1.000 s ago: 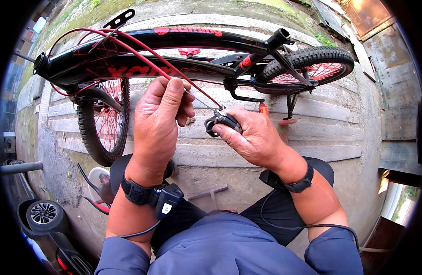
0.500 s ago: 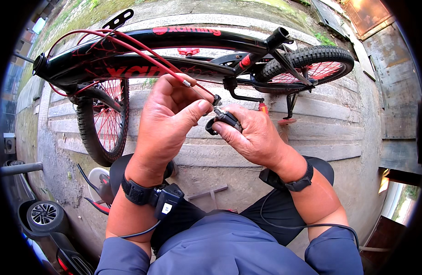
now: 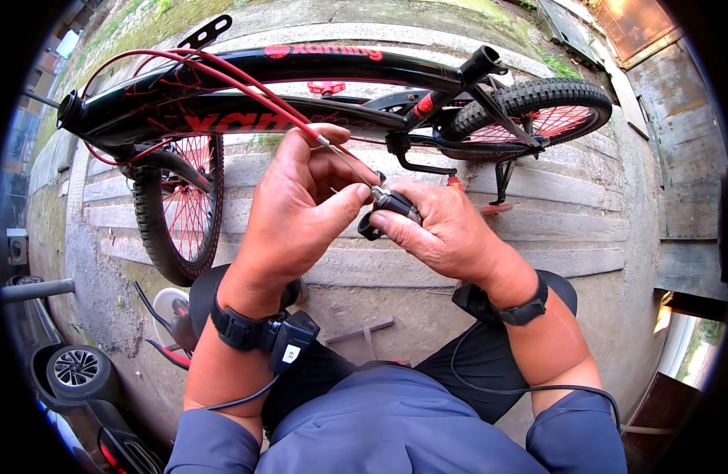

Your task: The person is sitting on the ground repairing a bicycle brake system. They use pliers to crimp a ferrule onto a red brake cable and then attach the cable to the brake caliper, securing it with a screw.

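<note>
My left hand (image 3: 289, 205) pinches a thin bare brake cable (image 3: 346, 161) between thumb and fingers. That wire comes out of the silver end of a red cable housing (image 3: 257, 93), which lies against the left fingers. Wrapped in my right hand (image 3: 455, 237) is a black brake lever (image 3: 395, 204) with a round clamp and a silver adjuster; the palm hides the rest of it. The left fingertips meet the lever at the adjuster, where the wire's tip cannot be made out. Beyond both hands stands a black bicycle frame (image 3: 324, 67) with red markings.
The front wheel (image 3: 178, 209) is at left, the rear wheel (image 3: 538, 110) at right. A crank and pedals sit under the frame. Grey paving slabs (image 3: 553, 221) lie beneath. A white round container (image 3: 170, 308) stands by my left knee; a car wheel (image 3: 78, 369) shows lower left.
My left thumb and fingers have closed in on the adjuster, and more bare wire shows beyond the housing end. The right hand with the lever has shifted slightly right.
</note>
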Available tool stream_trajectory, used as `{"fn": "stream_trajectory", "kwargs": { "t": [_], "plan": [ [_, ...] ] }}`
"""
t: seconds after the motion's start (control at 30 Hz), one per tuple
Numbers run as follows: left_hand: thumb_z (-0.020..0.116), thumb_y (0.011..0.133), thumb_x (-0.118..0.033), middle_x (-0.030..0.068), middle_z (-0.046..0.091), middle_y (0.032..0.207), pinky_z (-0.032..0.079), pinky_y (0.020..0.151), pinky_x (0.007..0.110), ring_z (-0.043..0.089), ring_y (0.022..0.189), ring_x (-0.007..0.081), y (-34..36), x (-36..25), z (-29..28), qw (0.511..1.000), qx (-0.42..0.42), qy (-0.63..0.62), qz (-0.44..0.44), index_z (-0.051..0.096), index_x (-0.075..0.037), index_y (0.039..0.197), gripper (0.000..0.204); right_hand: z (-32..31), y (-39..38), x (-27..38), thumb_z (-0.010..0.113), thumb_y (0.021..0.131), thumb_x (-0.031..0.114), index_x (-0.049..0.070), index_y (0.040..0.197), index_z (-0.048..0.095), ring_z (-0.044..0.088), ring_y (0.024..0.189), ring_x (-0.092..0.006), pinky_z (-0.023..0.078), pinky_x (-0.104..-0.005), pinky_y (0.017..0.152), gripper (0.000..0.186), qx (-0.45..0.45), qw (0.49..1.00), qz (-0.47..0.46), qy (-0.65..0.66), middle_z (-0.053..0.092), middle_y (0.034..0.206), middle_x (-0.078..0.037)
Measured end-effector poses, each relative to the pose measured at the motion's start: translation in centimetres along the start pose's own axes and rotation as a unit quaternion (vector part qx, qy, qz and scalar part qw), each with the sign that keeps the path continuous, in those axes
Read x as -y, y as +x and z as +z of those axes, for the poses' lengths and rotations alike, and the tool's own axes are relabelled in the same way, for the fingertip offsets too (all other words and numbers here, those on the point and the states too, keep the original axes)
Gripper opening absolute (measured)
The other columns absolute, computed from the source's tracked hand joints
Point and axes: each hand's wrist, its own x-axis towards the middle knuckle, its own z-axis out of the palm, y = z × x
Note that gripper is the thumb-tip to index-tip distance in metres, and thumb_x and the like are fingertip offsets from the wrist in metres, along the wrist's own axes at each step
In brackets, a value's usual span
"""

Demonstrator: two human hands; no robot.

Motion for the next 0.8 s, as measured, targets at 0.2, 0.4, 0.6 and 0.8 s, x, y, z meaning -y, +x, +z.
{"fn": "stream_trajectory", "kwargs": {
  "t": [0.2, 0.4, 0.6, 0.8],
  "plan": [
    [0.062, 0.083, 0.009, 0.0101, 0.065, 0.098, 0.051, 0.082, 0.026, 0.064, 0.090, 0.0134, -0.1, 0.2, 0.4, 1.000, -0.016, 0.011, 0.023, 0.036, -0.005, 0.135, 0.059, -0.5, 0.1, 1.0, 0.064, 0.094, 0.028, 0.003, 0.105, 0.065, 0.059, 0.068, -0.0173, 0.048, -0.0321, 0.066, 0.028, 0.047, 0.994, 0.068, 0.072, 0.064, 0.077, -0.012],
    [0.059, 0.081, 0.011, 0.0100, 0.065, 0.096, 0.052, 0.084, 0.028, 0.064, 0.088, 0.0144, -0.1, -0.1, 0.8, 0.999, -0.025, 0.028, 0.039, 0.036, -0.004, 0.135, 0.061, -1.1, 0.1, 1.6, 0.063, 0.095, 0.029, 0.002, 0.107, 0.065, 0.049, 0.064, -0.0071, 0.043, -0.0274, 0.059, 0.030, 0.076, 0.984, 0.112, 0.120, 0.057, 0.069, -0.001],
    [0.056, 0.082, 0.010, 0.0086, 0.063, 0.092, 0.052, 0.075, 0.026, 0.062, 0.081, 0.0128, 0.1, -0.1, 0.8, 0.996, -0.045, 0.044, 0.062, 0.037, -0.003, 0.134, 0.057, -1.5, 0.1, 2.1, 0.063, 0.095, 0.032, 0.003, 0.103, 0.065, 0.045, 0.057, -0.0037, 0.038, -0.0237, 0.051, 0.030, 0.093, 0.973, 0.140, 0.158, 0.052, 0.064, 0.002],
    [0.055, 0.083, 0.010, 0.0073, 0.061, 0.088, 0.051, 0.071, 0.025, 0.061, 0.078, 0.0131, 0.3, -0.3, -0.1, 0.997, -0.036, 0.024, 0.064, 0.037, -0.003, 0.134, 0.055, -2.4, -0.4, 1.9, 0.064, 0.095, 0.031, 0.003, 0.099, 0.064, 0.046, 0.056, -0.0036, 0.038, -0.0237, 0.050, 0.028, 0.077, 0.973, 0.152, 0.157, 0.052, 0.063, 0.002]
  ]
}}
